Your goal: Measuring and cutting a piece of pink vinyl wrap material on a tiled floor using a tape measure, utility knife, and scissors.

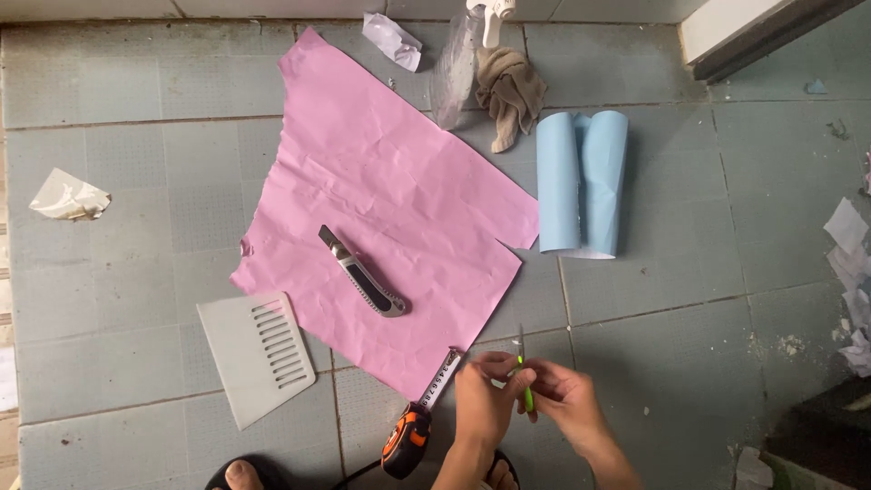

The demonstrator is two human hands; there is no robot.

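Both my hands meet low in the head view, just right of centre. My left hand and my right hand together grip a thin green-handled tool, which looks like small scissors, its metal tip pointing up. Just left of my hands lies an orange and black tape measure with its tape pulled out towards the large crumpled pink paper sheet. A grey utility knife rests on the pink sheet.
A white plastic comb-like scraper lies left of the tape measure. Rolled light blue paper, a brown rag and a clear spray bottle lie at the back. Paper scraps dot the tiled floor. A sandalled foot shows below.
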